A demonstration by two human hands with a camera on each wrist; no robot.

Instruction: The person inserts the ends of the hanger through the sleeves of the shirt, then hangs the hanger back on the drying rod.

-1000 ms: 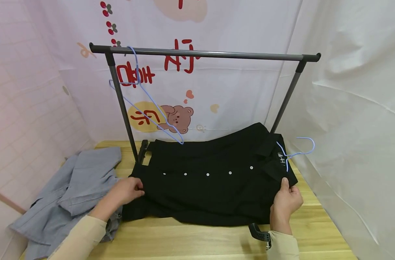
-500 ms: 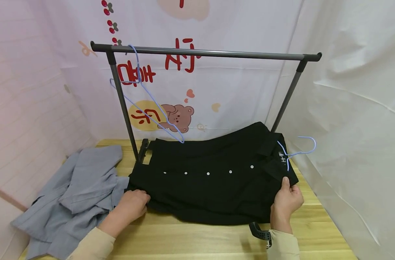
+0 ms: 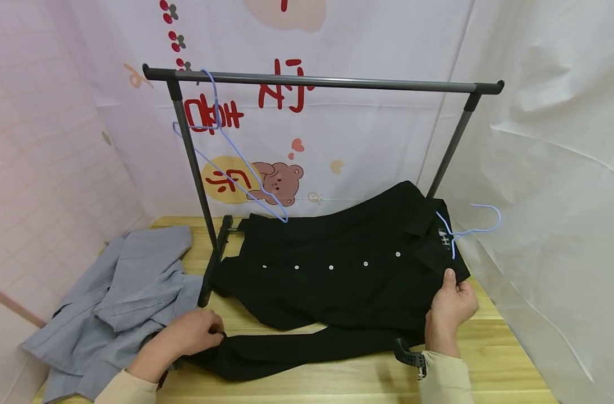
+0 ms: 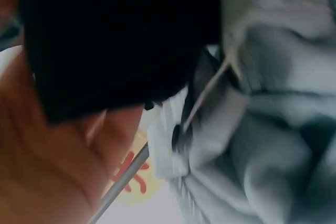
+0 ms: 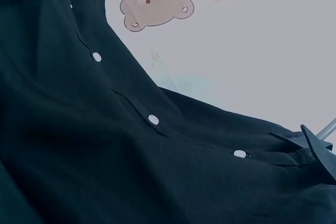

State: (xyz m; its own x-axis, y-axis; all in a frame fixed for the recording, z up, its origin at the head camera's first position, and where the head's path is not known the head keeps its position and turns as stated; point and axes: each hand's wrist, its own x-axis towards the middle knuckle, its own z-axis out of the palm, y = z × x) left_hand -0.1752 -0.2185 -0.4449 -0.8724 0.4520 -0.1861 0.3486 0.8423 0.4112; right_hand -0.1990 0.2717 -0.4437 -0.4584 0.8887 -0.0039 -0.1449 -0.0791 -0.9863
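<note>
A black button-up shirt (image 3: 312, 292) with white buttons lies spread on the table, collar toward the right. A light blue wire hanger (image 3: 472, 230) is inside it, its hook sticking out past the neck. My right hand (image 3: 452, 306) pinches the shirt's near shoulder just below the collar. At the near left, my left hand (image 3: 193, 335) grips the end of the near sleeve (image 3: 287, 352), which stretches along the front, apart from the shirt's body toward the left. The left wrist view shows black cloth (image 4: 121, 35) over the fingers. Buttons run across the shirt front (image 5: 173, 145) in the right wrist view.
Behind the shirt stands a grey garment rack (image 3: 317, 82) with a second blue wire hanger (image 3: 241, 160) on its bar. A crumpled grey-blue garment (image 3: 130, 297) lies at the left, close to the left hand. Printed cloth (image 3: 367, 151) hangs at the back.
My left hand moved down toward the front edge, drawing the near sleeve out from the shirt's body. My right hand keeps its pinch, and the collar end has shifted slightly up and right.
</note>
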